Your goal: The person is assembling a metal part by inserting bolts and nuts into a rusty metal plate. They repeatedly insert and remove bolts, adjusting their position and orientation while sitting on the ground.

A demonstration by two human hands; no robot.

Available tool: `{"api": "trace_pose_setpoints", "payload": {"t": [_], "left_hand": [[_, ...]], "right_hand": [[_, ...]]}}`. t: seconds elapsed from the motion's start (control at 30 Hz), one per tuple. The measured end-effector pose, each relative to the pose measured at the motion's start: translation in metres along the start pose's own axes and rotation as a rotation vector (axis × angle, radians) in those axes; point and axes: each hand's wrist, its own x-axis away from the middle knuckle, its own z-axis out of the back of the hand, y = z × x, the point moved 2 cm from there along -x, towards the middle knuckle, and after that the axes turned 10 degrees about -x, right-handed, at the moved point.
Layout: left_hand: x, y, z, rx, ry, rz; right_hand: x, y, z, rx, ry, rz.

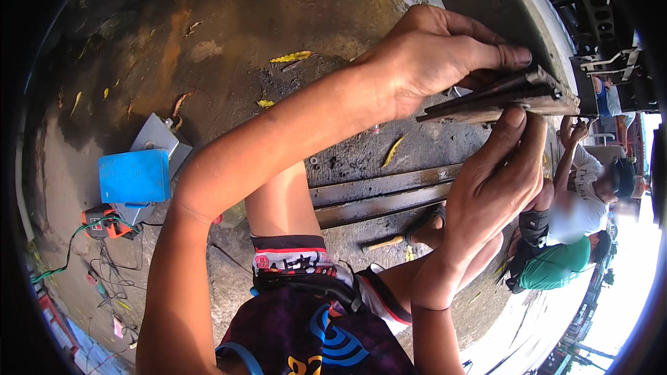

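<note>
Raised in front of me is a dark, worn, angled piece [504,103], like a folded metal strip, tapering toward its left end. I cannot tell whether it is one part or two. My left hand [434,55] grips its upper side, fingers curled and the thumb stretched along the top. From below, my right hand [497,184] pinches it, thumb and fingertips pressed to the underside. Two long metal bars [389,198] lie side by side on the ground beneath.
A hammer [383,244] with a wooden handle lies by my foot. At the left stand a blue box [134,175], a grey metal case [158,137] and an orange-black machine [105,223] with cables. Two people [580,194] [563,264] sit at the right. A low concrete wall [486,0] runs at the upper right.
</note>
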Motion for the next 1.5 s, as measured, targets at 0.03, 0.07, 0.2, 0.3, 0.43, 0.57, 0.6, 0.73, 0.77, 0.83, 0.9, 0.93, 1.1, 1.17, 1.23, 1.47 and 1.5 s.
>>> {"api": "trace_pose_setpoints", "payload": {"t": [0.03, 0.07, 0.2, 0.3, 0.43, 0.57, 0.6, 0.73, 0.77, 0.83, 0.9, 0.93, 1.1, 1.17, 1.23, 1.47, 1.5], "left_hand": [[0.003, 0.001, -0.002, 0.08, -0.013, 0.034], [0.005, -0.002, -0.002, 0.202, -0.019, 0.014], [-0.006, -0.023, -0.001, 0.384, -0.071, -0.122], [-0.009, -0.02, 0.018, 0.19, -0.19, -0.179], [0.012, -0.017, 0.024, 0.119, -0.094, -0.089], [0.028, -0.042, 0.057, -0.035, 0.23, -0.091], [0.028, -0.065, 0.072, 0.002, 0.304, -0.05], [0.045, -0.183, 0.118, 0.181, 0.635, 0.156], [0.053, -0.207, 0.126, 0.205, 0.668, 0.201], [0.074, -0.243, 0.144, 0.184, 0.739, 0.311], [0.085, -0.269, 0.165, 0.284, 0.76, 0.405], [0.082, -0.269, 0.166, 0.275, 0.782, 0.392], [0.069, -0.269, 0.169, 0.139, 0.759, 0.328], [0.074, -0.289, 0.178, 0.154, 0.7, 0.334], [0.072, -0.304, 0.179, 0.177, 0.623, 0.394], [0.045, -0.27, 0.107, -0.126, 0.43, 0.285], [0.042, -0.258, 0.092, -0.218, 0.387, 0.031]], "right_hand": [[-0.002, 0.004, -0.002, -0.006, 0.051, 0.088], [-0.002, 0.005, -0.003, -0.01, 0.047, 0.078], [-0.001, 0.013, -0.004, -0.018, 0.046, 0.101], [0.008, 0.03, -0.018, -0.349, 0.118, 0.002], [0.083, 0.093, -0.081, -0.664, 0.273, 0.049], [0.243, 0.208, -0.223, -0.488, -0.407, -0.55], [0.288, 0.233, -0.248, -0.329, -0.599, -0.501], [0.38, 0.28, -0.277, -0.149, -1.075, -0.469], [0.385, 0.283, -0.277, -0.151, -1.061, -0.457], [0.393, 0.289, -0.285, -0.16, -1.024, -0.424], [0.397, 0.295, -0.282, -0.263, -0.914, -0.438], [0.401, 0.297, -0.279, -0.289, -0.874, -0.44], [0.37, 0.285, -0.273, -0.68, -0.156, -1.095], [0.288, 0.271, -0.243, -0.764, 0.264, -1.004], [0.179, 0.24, -0.174, -0.922, 0.46, -0.884], [0.02, 0.155, -0.007, -0.829, 0.68, 0.223], [0.013, 0.15, -0.002, -0.731, 0.637, 0.317]]}}
